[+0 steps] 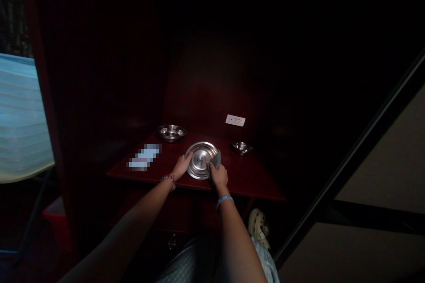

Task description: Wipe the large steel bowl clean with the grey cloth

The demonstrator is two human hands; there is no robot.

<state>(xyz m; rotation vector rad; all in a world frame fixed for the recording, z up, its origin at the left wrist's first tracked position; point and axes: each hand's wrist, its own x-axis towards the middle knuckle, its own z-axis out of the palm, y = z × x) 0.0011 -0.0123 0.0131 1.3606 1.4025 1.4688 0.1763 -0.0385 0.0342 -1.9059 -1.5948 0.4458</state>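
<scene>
A round steel plate (200, 158) lies near the front edge of a dark red wooden table (252, 181). My left hand (181, 166) grips the plate's left rim, fingers curled over it. My right hand (218, 175) is closed on a grey cloth (215, 160) pressed against the plate's right side. A beaded bracelet sits on my left wrist and a pale blue band on my right.
A steel bowl (171, 132) stands at the table's back left and a small steel dish (242, 147) at the back right. A blurred flat item (144, 157) lies at the left. A white wall socket (235, 120) is behind. My shoe (258, 224) shows below the table.
</scene>
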